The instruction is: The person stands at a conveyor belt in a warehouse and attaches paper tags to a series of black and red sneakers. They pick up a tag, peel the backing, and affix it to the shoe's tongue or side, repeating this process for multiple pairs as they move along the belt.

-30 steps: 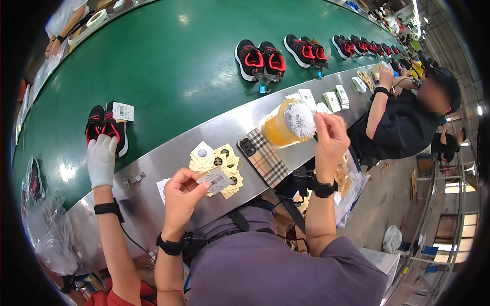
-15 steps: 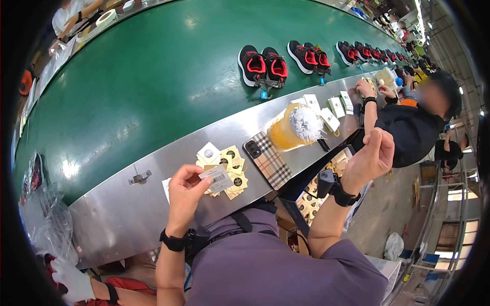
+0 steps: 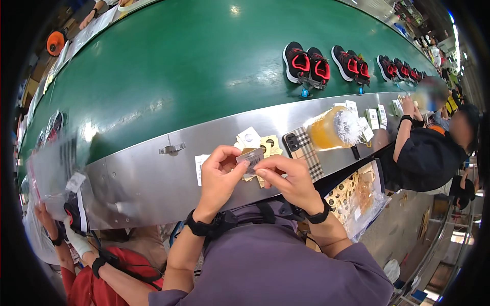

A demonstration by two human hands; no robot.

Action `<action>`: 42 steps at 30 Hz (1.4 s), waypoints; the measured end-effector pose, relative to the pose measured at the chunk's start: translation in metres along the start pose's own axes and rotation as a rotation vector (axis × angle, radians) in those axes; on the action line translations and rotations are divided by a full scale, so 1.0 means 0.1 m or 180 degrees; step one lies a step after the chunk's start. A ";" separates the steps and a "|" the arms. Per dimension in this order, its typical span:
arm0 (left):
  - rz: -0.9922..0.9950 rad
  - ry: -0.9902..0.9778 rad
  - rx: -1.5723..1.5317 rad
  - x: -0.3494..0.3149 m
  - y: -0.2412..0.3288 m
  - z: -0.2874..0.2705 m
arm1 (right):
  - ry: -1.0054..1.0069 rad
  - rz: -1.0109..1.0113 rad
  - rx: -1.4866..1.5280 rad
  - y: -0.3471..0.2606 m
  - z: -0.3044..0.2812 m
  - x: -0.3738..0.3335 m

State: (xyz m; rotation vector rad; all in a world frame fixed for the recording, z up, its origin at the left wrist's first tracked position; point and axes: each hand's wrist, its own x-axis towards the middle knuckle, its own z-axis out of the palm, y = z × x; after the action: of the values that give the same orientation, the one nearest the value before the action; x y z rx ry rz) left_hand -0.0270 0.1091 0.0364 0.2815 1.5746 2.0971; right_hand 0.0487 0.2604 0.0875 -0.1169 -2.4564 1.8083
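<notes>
Above the metal ledge, a small grey tag with a barcode (image 3: 251, 158) is pinched between the thumb and fingers of my left hand (image 3: 218, 176). The thumb and forefinger of my right hand (image 3: 292, 181) close at the tag's right edge; anything thinner between them is too small to make out. Behind and under my fingers lies a pile of cream tags with black round marks (image 3: 272, 145), partly hidden. A white tag with a round grey mark (image 3: 249, 136) rests at its far side. Right of the pile is a phone in a checked case (image 3: 304, 153).
A yellowish tub of white strands (image 3: 326, 130) stands beyond the phone. Black-and-red shoes (image 3: 306, 66) line the green belt (image 3: 178, 66). A box of tags (image 3: 352, 196) sits below the ledge. Co-workers work at right (image 3: 429, 153) and left, where a gloved hand (image 3: 76, 239) holds a bagged shoe.
My right hand has come down from its raised place at the right to the tag in my left hand. The whole view has shifted, so the shoes and ledge items appear farther right.
</notes>
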 end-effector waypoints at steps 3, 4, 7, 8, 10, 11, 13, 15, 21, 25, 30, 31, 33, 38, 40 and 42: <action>-0.0043 0.0051 -0.0049 -0.02 -0.02 -0.02 | 0.0242 -0.0161 -0.0456 0.07 0.09 0.05; 0.0008 0.0034 0.0007 -0.02 -0.04 -0.02 | 0.0376 -0.0301 -0.0663 0.10 0.11 0.06; 0.0064 -0.0006 0.0089 -0.03 -0.07 -0.04 | 0.0481 -0.0229 -0.0672 0.12 0.13 0.04; 0.0017 -0.0016 0.0062 -0.03 -0.05 -0.04 | 0.0496 -0.0294 -0.0681 0.14 0.14 0.04; -0.0032 -0.0023 0.0017 -0.03 -0.06 -0.03 | 0.0539 -0.0421 -0.0706 0.17 0.17 0.04; -0.0036 -0.0012 0.0000 -0.03 -0.07 -0.03 | 0.0610 -0.0445 -0.0692 0.17 0.18 0.04; -0.0042 0.0004 -0.0027 -0.03 -0.06 -0.02 | 0.0748 -0.0499 -0.0649 0.17 0.21 0.05; -0.0046 0.0007 -0.0063 -0.04 -0.02 0.00 | 0.0797 -0.0597 -0.0808 0.20 0.22 0.06; -0.0079 -0.0066 -0.0034 -0.06 -0.01 0.01 | 0.0900 -0.0875 -0.1090 0.26 0.24 0.08; 0.0342 -0.0060 0.0301 -0.06 -0.04 0.02 | 0.0881 -0.0864 -0.1010 0.26 0.25 0.08; 0.0595 -0.0175 0.1032 -0.05 -0.10 -0.03 | 0.0773 -0.0571 -0.0589 0.22 0.23 0.07; 0.0779 -0.0193 0.1177 -0.06 -0.10 -0.03 | 0.0749 -0.0512 -0.0555 0.21 0.23 0.07; 0.1151 -0.0229 0.1468 -0.06 -0.09 -0.01 | 0.0758 -0.0446 -0.0524 0.19 0.23 0.06; 0.0496 -0.0166 0.0325 -0.07 -0.05 0.00 | 0.0743 -0.0455 -0.0682 0.23 0.21 0.05; 0.0463 -0.0170 0.0324 -0.07 -0.04 -0.01 | 0.0724 -0.0395 -0.0649 0.22 0.22 0.05; 0.0565 -0.0194 0.0587 -0.08 -0.06 -0.01 | 0.0754 -0.0435 -0.0588 0.19 0.22 0.06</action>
State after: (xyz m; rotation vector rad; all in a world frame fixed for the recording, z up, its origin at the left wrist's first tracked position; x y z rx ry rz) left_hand -0.0192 0.1051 0.0318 0.5627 1.7655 2.0522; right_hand 0.0400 0.2457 0.0632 -0.1613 -2.3930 1.4231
